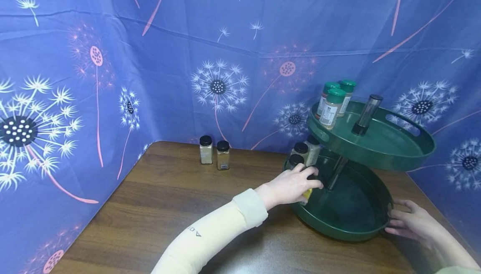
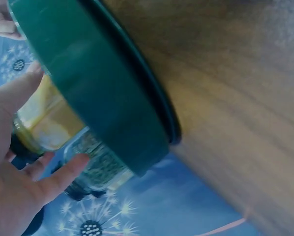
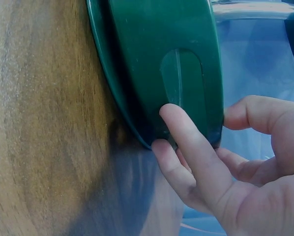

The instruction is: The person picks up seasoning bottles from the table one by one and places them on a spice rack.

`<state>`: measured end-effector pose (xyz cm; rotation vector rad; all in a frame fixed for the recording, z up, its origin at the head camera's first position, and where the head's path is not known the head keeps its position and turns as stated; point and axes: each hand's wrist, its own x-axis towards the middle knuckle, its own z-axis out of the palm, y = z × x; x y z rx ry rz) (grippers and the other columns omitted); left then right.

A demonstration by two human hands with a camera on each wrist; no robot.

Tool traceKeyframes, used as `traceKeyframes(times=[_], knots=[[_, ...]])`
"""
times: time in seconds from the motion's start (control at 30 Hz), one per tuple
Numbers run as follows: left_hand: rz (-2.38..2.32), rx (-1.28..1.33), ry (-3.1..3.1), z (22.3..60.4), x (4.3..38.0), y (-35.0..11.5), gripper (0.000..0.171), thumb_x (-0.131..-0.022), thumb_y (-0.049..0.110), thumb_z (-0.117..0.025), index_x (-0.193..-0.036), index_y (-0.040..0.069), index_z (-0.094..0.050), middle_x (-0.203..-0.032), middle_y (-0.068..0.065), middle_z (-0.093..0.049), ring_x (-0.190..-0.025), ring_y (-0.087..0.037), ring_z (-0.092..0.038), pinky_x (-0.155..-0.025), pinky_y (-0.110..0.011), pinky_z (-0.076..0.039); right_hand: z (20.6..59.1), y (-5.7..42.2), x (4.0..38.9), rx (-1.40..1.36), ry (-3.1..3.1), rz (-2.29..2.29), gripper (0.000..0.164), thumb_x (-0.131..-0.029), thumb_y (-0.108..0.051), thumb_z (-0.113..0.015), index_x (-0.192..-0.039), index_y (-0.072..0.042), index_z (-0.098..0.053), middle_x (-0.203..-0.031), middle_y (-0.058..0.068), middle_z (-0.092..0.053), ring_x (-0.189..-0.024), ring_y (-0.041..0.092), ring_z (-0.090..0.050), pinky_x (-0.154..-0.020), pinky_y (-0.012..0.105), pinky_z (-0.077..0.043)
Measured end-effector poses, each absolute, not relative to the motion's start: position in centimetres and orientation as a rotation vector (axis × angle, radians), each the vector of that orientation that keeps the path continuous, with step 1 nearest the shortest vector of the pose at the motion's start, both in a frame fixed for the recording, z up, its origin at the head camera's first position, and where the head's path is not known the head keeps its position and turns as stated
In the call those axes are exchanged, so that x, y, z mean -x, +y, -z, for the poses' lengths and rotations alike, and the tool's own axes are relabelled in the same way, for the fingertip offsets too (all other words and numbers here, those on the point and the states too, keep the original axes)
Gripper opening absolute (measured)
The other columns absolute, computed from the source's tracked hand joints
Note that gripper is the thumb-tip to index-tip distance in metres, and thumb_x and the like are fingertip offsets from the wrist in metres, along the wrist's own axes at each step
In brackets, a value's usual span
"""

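A green two-tier tray stand stands on the wooden table (image 1: 169,207). My left hand (image 1: 297,184) reaches into the lower tray (image 1: 338,233) and grips a black-capped jar of yellow spice (image 2: 44,123), mostly hidden by the hand in the head view. A jar of green herbs (image 2: 95,162) stands right beside it behind the tray wall (image 2: 98,93). My right hand (image 1: 409,221) holds the lower tray's right rim (image 3: 186,73), fingers (image 3: 186,142) on the outer wall and thumb over the top edge.
The upper tray (image 1: 375,153) carries three green-capped bottles (image 1: 332,107) and the centre post (image 1: 366,114). Two more black-capped jars (image 1: 306,150) stand at the back of the lower tray. Two jars (image 1: 214,153) stand on the table near the blue dandelion-print backdrop (image 1: 225,57).
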<state>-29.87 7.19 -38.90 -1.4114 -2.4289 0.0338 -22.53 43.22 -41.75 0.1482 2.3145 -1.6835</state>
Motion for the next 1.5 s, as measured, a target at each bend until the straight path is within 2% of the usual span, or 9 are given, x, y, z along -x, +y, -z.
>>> traceKeyframes(times=[0.33,0.53,0.73,0.87,1.0,1.23,1.5], knots=[[-0.053,1.432,-2.418,37.0,29.6,6.0,0.058,-0.077,0.048,-0.073,-0.129,0.035,-0.052,-0.142,0.001,-0.035,-0.121,-0.018,-0.039,-0.068,-0.022,-0.051,41.9,43.2,22.5,-0.148,2.319,1.683,0.072,-0.096,-0.002,-0.042,-0.135,0.018,0.014,-0.095,0.004,-0.059,-0.082,0.016,-0.066,-0.078,0.039,-0.055],[-0.065,1.437,-2.403,35.8,29.8,4.7,0.053,-0.078,0.043,-0.074,-0.126,0.034,-0.053,-0.14,0.001,-0.037,-0.121,-0.019,-0.04,-0.066,-0.023,-0.05,42.0,43.3,22.5,-0.149,2.313,1.697,0.071,-0.096,-0.002,-0.042,-0.135,0.018,0.014,-0.094,0.005,-0.059,-0.081,0.016,-0.066,-0.077,0.039,-0.055],[-0.099,1.427,-2.388,34.7,29.9,3.5,0.054,-0.079,0.043,-0.073,-0.128,0.033,-0.052,-0.14,0.0,-0.037,-0.123,-0.02,-0.039,-0.071,-0.027,-0.051,41.9,43.1,22.4,-0.15,2.294,1.727,0.071,-0.095,-0.001,-0.043,-0.134,0.017,0.014,-0.093,0.007,-0.057,-0.078,0.015,-0.064,-0.075,0.039,-0.056],[-0.099,1.41,-2.413,34.2,30.0,2.6,0.055,-0.08,0.04,-0.073,-0.13,0.032,-0.051,-0.14,0.0,-0.037,-0.124,-0.019,-0.038,-0.078,-0.032,-0.05,41.7,43.1,22.4,-0.144,2.303,1.701,0.072,-0.095,-0.002,-0.043,-0.134,0.018,0.014,-0.093,0.007,-0.058,-0.078,0.016,-0.065,-0.076,0.038,-0.055],[-0.086,1.385,-2.417,34.0,30.2,1.6,0.055,-0.08,0.038,-0.074,-0.129,0.032,-0.053,-0.14,0.0,-0.038,-0.123,-0.02,-0.039,-0.082,-0.035,-0.048,41.6,43.1,22.4,-0.146,2.334,1.657,0.073,-0.095,-0.003,-0.042,-0.135,0.019,0.014,-0.094,0.008,-0.058,-0.079,0.017,-0.065,-0.077,0.037,-0.055],[-0.066,1.335,-2.392,34.4,31.1,-0.4,0.054,-0.077,0.036,-0.077,-0.125,0.031,-0.055,-0.138,-0.002,-0.041,-0.118,-0.021,-0.042,-0.079,-0.036,-0.048,41.4,42.9,22.3,-0.14,2.304,1.687,0.07,-0.096,-0.001,-0.04,-0.134,0.02,0.015,-0.093,0.005,-0.059,-0.079,0.018,-0.066,-0.077,0.038,-0.055],[-0.027,1.247,-2.459,34.8,32.5,-3.3,0.054,-0.076,0.032,-0.078,-0.125,0.029,-0.054,-0.138,-0.004,-0.042,-0.122,-0.024,-0.041,-0.083,-0.04,-0.048,41.4,43.0,22.5,-0.166,2.33,1.648,0.071,-0.096,-0.002,-0.04,-0.134,0.021,0.015,-0.095,0.007,-0.057,-0.079,0.016,-0.065,-0.078,0.037,-0.055]])
